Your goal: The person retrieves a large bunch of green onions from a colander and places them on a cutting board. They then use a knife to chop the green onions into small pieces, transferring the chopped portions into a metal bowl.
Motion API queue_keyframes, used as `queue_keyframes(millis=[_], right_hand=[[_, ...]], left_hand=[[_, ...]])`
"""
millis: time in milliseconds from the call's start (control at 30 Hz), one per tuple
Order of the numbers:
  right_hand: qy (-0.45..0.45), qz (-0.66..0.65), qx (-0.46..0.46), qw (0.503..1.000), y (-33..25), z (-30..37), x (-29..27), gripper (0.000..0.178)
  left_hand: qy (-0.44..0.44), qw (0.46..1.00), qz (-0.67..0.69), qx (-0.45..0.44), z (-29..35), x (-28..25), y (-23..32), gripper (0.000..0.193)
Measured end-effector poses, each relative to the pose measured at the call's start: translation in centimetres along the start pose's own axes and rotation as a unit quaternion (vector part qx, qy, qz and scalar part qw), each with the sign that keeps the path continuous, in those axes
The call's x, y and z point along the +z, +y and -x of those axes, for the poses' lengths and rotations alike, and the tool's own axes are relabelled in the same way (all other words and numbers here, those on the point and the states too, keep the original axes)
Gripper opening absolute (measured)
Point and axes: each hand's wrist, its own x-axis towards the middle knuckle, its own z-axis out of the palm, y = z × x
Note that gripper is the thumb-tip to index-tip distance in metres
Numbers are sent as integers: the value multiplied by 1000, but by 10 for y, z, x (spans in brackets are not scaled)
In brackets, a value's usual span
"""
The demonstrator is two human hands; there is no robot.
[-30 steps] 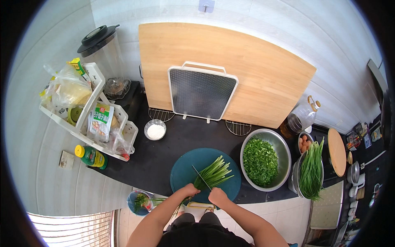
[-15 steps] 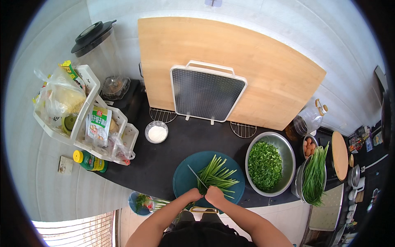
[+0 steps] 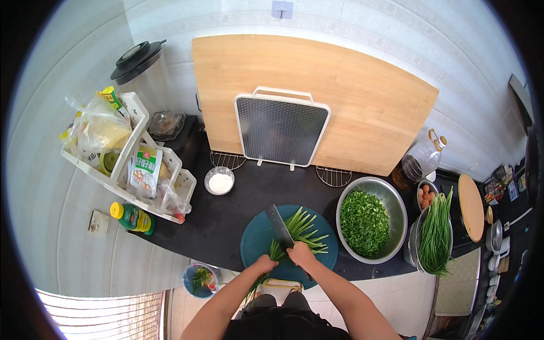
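Note:
On a round teal cutting board [image 3: 249,243], my right hand [image 3: 300,253] is closed round the handle of a cleaver [image 3: 277,225]. The broad dark blade slants up and to the left over the board. My left hand [image 3: 264,264] grips a bunch of garlic chives [image 3: 276,250] at the board's near edge, left of the cleaver. Its long leaves hang below that hand towards my lap. Pale green cut chive stalks [image 3: 309,229] lie loose to the right of the blade.
Right of the board stands a steel bowl of chopped greens [image 3: 362,224], then a pot with long whole chives [image 3: 436,238] and a bowl of eggs [image 3: 426,195]. A glass bowl of white powder [image 3: 220,182] sits behind. White baskets [image 3: 122,181] and a green bottle [image 3: 136,218] stand left.
The cleaver has turned from edge-on to showing its broad side, and its tip has risen. My right hand has shifted slightly right and up, apart from the left. The view has tilted slightly.

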Motion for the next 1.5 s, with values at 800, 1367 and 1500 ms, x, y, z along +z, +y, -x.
queue_keyframes(millis=[800,1367,1500], right_hand=[[142,163,-85,973,25,5,62,19],[312,-32,-94,945,93,129,-31,23],[311,-49,-45,948,115,154,-37,24]], left_hand=[[-39,999,14,-4,18,-6,0,39],[184,926,-274,186,35,-5,176,34],[235,920,-270,158,-10,21,181,40]])
